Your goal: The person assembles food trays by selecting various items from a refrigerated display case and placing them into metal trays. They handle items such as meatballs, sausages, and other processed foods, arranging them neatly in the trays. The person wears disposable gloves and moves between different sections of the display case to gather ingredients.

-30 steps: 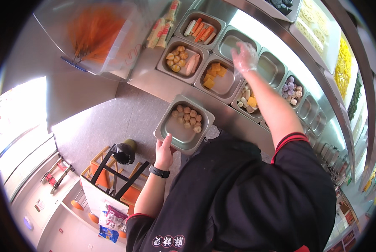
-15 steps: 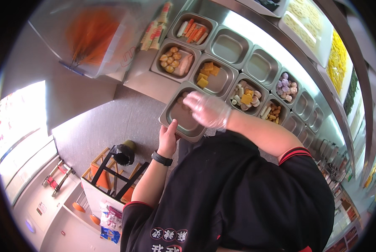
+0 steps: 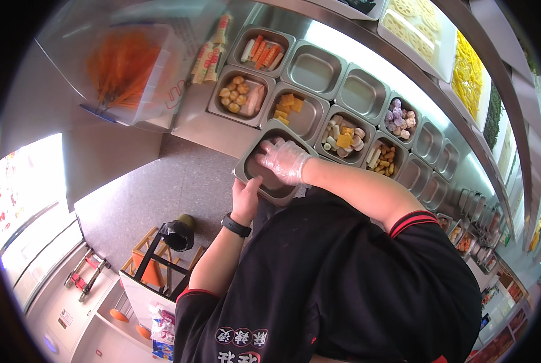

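While the left hand (image 3: 244, 199) grips the lower-left edge of a metal pan (image 3: 271, 183) near the frame's centre, the gloved right hand (image 3: 286, 162) dips inside, hiding much of its interior; whether it grasps anything, I cannot tell.

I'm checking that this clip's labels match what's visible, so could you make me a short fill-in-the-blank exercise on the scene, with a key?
1. The right hand, inside the metal pan, wears a clear plastic ____.
2. The left hand holds that pan, and the watch on its wrist is ____.
3. The trim on the black shirt's sleeves is ____.
4. The thin strands at the upper right are ____.

Missing words: glove; black; red; yellow.
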Demonstrator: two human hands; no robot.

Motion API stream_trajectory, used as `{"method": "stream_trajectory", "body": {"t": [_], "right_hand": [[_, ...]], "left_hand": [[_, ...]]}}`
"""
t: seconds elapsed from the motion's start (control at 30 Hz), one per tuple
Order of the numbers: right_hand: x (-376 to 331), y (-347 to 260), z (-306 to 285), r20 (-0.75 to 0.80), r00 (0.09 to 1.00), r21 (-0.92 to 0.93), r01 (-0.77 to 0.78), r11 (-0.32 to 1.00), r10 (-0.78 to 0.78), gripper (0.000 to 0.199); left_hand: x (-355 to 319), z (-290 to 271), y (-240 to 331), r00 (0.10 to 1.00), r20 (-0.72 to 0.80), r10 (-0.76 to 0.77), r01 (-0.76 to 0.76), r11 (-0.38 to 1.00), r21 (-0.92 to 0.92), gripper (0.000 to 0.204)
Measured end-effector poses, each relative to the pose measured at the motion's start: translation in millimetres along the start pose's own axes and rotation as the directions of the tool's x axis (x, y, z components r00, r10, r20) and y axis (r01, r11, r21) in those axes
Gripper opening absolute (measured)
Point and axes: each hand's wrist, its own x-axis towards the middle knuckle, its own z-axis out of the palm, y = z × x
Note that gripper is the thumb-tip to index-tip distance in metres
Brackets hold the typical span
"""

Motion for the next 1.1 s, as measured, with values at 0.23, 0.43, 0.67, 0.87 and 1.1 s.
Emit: {"method": "stream_trajectory", "body": {"t": [0.23, 0.43, 0.67, 0.87, 1.1], "right_hand": [[4, 10, 16, -0.107, 0.990, 0.115, 0.105, 0.988, -0.093, 0.030], [14, 13, 15, -0.076, 0.996, 0.168, 0.063, 0.984, -0.050, 0.018], [14, 20, 9, -0.214, 0.977, 0.203, 0.060, 0.977, -0.016, 0.021], [11, 13, -26, -0.393, 0.919, 0.326, 0.162, 0.931, -0.023, 0.015], [-7, 79, -61, -0.293, 0.876, 0.372, -0.264, 0.890, 0.383, 0.012]], "left_hand": [[-3, 2, 17, 0.999, -0.014, -0.043, 0.042, 0.997, -0.058, 0.039], [5, 6, 15, 0.999, 0.005, -0.038, 0.038, 0.994, -0.102, 0.038], [12, 7, 22, 0.996, 0.017, -0.086, 0.087, 0.993, -0.079, 0.034], [26, 8, 18, 1.000, 0.020, -0.011, 0.013, 0.996, -0.083, 0.033], [21, -25, 14, 0.999, -0.044, -0.004, 0.001, 0.996, -0.089, 0.031]]}}
